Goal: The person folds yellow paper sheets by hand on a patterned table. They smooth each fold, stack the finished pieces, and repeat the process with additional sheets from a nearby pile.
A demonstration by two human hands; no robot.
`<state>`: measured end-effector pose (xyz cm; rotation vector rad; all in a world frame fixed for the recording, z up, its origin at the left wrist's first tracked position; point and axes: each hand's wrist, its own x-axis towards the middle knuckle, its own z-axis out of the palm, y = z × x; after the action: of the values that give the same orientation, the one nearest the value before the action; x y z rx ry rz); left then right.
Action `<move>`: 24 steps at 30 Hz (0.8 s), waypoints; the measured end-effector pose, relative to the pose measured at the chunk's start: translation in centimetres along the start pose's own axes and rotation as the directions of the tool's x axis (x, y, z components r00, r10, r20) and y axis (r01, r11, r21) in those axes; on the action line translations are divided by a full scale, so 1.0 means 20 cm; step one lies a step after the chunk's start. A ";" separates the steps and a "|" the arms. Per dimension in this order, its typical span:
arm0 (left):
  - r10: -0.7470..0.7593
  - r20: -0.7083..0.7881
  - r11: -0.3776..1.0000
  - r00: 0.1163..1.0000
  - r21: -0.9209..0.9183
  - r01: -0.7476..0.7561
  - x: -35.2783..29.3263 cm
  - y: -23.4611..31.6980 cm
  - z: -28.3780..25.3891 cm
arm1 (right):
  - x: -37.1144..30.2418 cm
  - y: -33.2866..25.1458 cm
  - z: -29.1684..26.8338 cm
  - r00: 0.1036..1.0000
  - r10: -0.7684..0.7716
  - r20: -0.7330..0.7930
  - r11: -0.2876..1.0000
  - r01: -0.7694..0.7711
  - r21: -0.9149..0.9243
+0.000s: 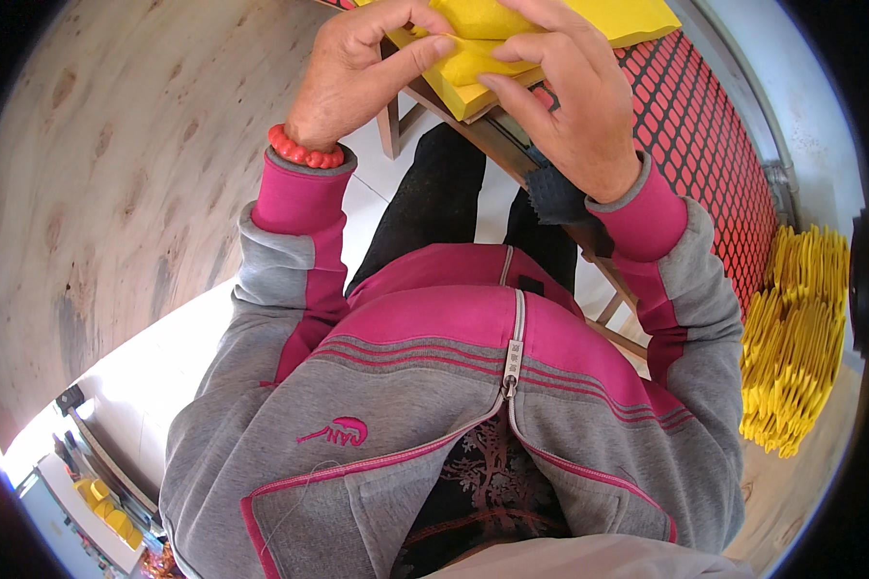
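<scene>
At the top of the head view, a yellow sheet (475, 58), apparently paper, is bent into a curved fold between my two hands. My left hand (352, 77) is closed on its left edge, thumb and index finger pinching it. My right hand (579, 101) holds the right side, its thumb and index finger close together at the sheet's lower edge. Under it lie flat yellow sheets (637, 17), stacked near the table corner. The far part of the folded sheet runs out of the picture.
A red and black patterned cover (690, 121) lies over the table on the right. Beyond my right elbow stands a tall pile of folded yellow pieces (792, 338). A wooden board (116, 174) spans the left. Dark cloth (555, 193) hangs below my right hand.
</scene>
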<state>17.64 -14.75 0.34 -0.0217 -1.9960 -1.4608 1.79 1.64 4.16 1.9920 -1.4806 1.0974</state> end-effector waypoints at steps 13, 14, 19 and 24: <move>-0.019 -0.076 0.999 0.997 -0.028 0.017 0.00 0.00 0.02 | 0.03 0.00 -0.02 0.987 -0.158 0.009 0.977 0.158 -0.145; -0.029 -0.091 0.999 0.995 -0.048 0.025 -0.01 0.00 0.02 | 0.03 0.00 -0.01 0.987 -0.163 -0.012 0.978 0.160 -0.132; -0.047 -0.109 0.991 0.993 -0.131 0.032 -0.01 -0.04 0.02 | 0.00 -0.02 -0.04 0.994 -0.064 0.085 0.994 0.072 -0.086; 0.018 -0.204 0.996 0.979 -0.080 -0.035 -0.01 -0.11 0.03 | 0.01 -0.01 -0.03 0.990 -0.020 0.136 0.999 0.026 -0.039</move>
<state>16.64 -14.99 -1.71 0.0626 -1.7643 -1.4670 1.73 2.02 4.72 2.0862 -1.5308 0.9313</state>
